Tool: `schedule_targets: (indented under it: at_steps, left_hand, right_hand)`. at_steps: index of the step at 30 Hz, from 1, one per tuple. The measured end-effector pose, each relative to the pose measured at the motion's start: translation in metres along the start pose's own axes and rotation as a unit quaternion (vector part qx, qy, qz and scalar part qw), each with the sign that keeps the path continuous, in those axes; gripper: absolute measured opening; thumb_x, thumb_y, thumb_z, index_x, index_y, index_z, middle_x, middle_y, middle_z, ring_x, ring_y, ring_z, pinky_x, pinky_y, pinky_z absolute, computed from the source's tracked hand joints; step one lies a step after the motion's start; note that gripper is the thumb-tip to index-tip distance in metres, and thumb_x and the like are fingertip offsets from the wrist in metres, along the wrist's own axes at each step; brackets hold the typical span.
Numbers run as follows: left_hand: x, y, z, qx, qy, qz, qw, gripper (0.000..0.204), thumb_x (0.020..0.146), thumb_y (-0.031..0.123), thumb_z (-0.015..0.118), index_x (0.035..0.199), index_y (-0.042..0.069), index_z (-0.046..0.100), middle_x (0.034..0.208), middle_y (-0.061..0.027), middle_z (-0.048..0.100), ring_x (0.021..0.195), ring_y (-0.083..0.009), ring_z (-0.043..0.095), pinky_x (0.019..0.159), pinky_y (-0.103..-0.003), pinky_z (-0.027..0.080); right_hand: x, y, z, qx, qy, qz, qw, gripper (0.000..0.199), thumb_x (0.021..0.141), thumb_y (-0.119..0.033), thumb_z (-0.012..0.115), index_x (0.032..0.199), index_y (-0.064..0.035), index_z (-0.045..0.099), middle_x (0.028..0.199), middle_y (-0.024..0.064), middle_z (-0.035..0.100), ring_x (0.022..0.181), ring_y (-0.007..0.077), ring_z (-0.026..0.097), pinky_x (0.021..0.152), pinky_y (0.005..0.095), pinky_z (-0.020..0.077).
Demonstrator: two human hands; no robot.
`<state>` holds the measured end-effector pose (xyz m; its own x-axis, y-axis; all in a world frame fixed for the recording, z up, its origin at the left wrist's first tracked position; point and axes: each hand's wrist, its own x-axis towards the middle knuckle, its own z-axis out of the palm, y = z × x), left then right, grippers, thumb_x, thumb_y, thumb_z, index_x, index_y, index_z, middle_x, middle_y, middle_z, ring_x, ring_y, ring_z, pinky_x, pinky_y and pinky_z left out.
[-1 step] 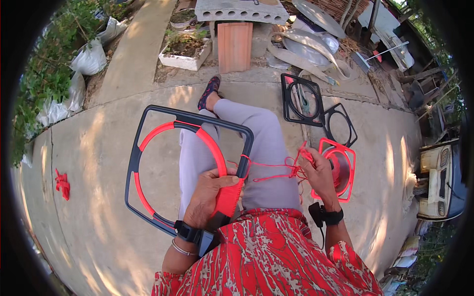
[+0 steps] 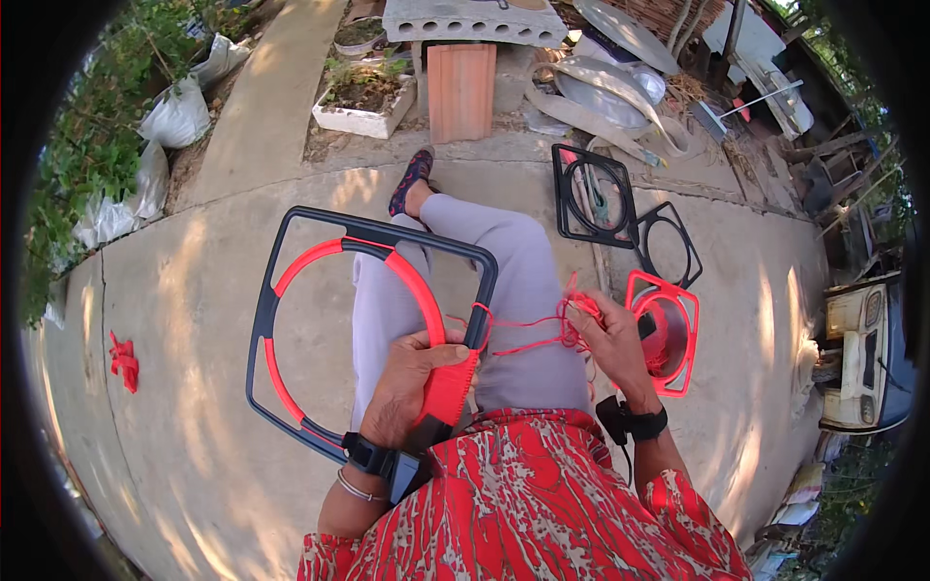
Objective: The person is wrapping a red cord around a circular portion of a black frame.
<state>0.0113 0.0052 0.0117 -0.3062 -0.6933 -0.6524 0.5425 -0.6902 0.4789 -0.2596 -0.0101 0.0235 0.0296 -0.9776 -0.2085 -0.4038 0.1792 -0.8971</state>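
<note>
A black square frame with a round ring inside (image 2: 486,290) rests over my lap, its ring partly wrapped in red cord. My left hand (image 2: 399,387) is closed on the frame's lower right side, the thumb lying across the red wrapping. To the right, my right hand (image 2: 612,339) pinches a loose tangle of red cord (image 2: 579,308) above my thigh. Two slack strands run from the tangle towards the right side of the frame. Just beyond my right hand is a red frame (image 2: 692,339) with a round opening and red cord in it.
Two black frames (image 2: 630,215) lie on the concrete ahead to the right. A crumpled red bundle (image 2: 123,362) is on the ground at far left. White sacks (image 2: 176,112) line the left edge. A white planter (image 2: 363,118) and a concrete block bench (image 2: 475,23) stand ahead.
My right hand has shifted slightly left with the red cord, and the strands between it and the black frame hang slacker. My left hand and the frame have stayed put.
</note>
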Motion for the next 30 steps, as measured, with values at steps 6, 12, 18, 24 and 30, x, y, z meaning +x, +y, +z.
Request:
schedule_targets:
  at_steps: [6,12,18,24,30]
  left_hand:
    - [0.001,0.000,0.001,0.028,0.000,0.003,1.000,0.025,0.082,-0.002,0.064,0.105,-0.003,0.054,0.082,-0.0156,0.065,0.064,-0.0245,0.066,0.058,-0.034,0.057]
    - [0.002,-0.004,-0.005,-0.015,-0.003,-0.003,1.000,0.024,0.081,-0.003,0.065,0.103,-0.003,0.054,0.081,-0.0176,0.065,0.064,-0.0251,0.066,0.057,-0.035,0.058]
    - [0.001,0.000,0.000,-0.006,-0.001,-0.007,1.000,0.021,0.082,-0.003,0.064,0.102,-0.003,0.056,0.081,-0.0171,0.065,0.062,-0.0250,0.066,0.055,-0.035,0.058]
    - [0.003,0.000,-0.003,0.002,0.010,-0.003,1.000,0.020,0.083,-0.002,0.063,0.102,-0.003,0.057,0.080,-0.0162,0.065,0.061,-0.0248,0.066,0.051,-0.037,0.057]
    - [0.001,0.000,-0.002,-0.006,-0.010,-0.005,1.000,0.027,0.082,-0.003,0.062,0.107,-0.004,0.053,0.082,-0.0190,0.065,0.063,-0.0274,0.066,0.058,-0.038,0.058]
  right_hand:
    - [0.019,-0.006,0.067,0.210,-0.205,0.084,0.952,0.023,0.093,-0.025,0.062,0.102,-0.0041,0.064,0.064,-0.0068,0.044,0.050,0.0022,0.037,0.043,0.0209,0.0301]
    - [0.003,0.001,0.061,0.343,-0.252,0.196,0.884,0.021,0.092,-0.029,0.064,0.099,-0.0085,0.066,0.061,-0.0100,0.040,0.051,0.0013,0.035,0.045,0.0193,0.0249]
    - [-0.005,-0.001,0.066,0.178,-0.243,0.112,0.947,0.025,0.091,-0.029,0.065,0.104,-0.0075,0.067,0.067,-0.0099,0.051,0.056,0.0007,0.040,0.049,0.0200,0.0307]
    - [-0.021,0.003,0.053,0.184,-0.259,0.097,0.943,0.022,0.092,-0.025,0.063,0.096,-0.0040,0.066,0.069,-0.0054,0.054,0.063,0.0028,0.046,0.054,0.0242,0.0383]
    - [-0.056,-0.026,0.038,-0.006,-0.406,-0.125,0.905,0.012,0.086,-0.012,0.060,0.081,-0.0018,0.056,0.063,0.0133,0.051,0.055,0.0239,0.050,0.055,0.0332,0.0396]
